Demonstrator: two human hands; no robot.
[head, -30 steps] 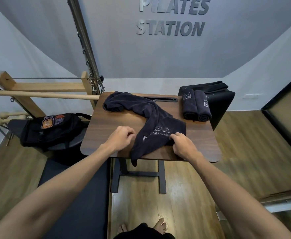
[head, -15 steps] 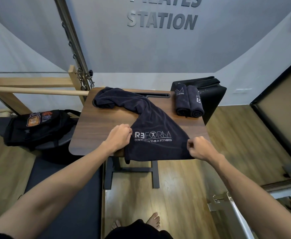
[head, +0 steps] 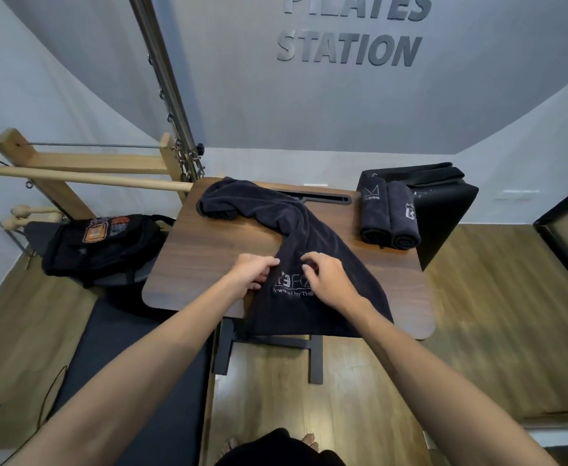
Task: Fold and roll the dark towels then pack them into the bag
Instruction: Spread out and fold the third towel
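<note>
Lying across the wooden table (head: 208,264), one unfolded dark towel (head: 319,243) runs from a bunched end at the far left to a spread end that hangs over the near edge. Two rolled towels (head: 389,215) sit side by side at the far right, touching a black bag (head: 444,210) that stands against the table's right side. One black backpack (head: 104,245) rests to the left.

Half a second ago the hands were wide apart, stretching the near edge flat; now both have come together at the towel's middle. The left hand (head: 254,272) pinches a fold with curled fingers, and the right hand (head: 329,277) gathers cloth under bent fingertips, covering part of the print.

Readable writing: "STATION" on the wall (head: 350,50), and "Powered by" on the towel; the logo above is partly hidden.
</note>
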